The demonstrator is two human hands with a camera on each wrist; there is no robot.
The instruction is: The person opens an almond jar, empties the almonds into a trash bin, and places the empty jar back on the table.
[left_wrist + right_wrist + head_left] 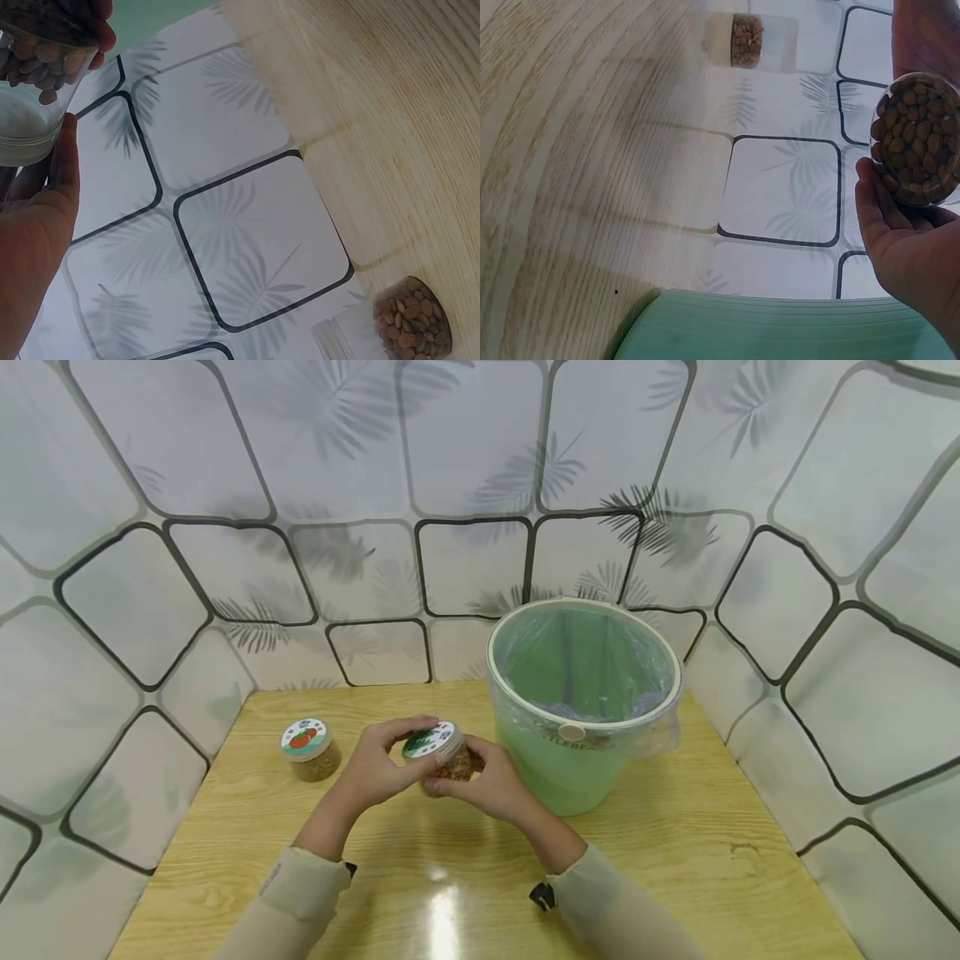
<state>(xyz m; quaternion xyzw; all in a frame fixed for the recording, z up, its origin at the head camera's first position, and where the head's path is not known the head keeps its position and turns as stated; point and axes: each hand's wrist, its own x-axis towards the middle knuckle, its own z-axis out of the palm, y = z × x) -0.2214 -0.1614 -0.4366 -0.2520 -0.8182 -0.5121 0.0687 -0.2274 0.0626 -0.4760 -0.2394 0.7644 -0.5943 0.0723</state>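
The jar [456,767] is held aslant above the bench [390,893], near the green bucket [555,768]; its lid [429,739] is gripped by the left hand [378,768], its body by the right hand [493,785]; the lid's print is shown only from the head, the base packed with almonds [915,142] only from the right wrist; the long axis is tilted, lid pointed up and leftward.

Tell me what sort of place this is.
Likely a tabletop booth or nook: a wood-grain table enclosed on three sides by leaf-patterned walls, with a bag-lined green bucket standing on it.
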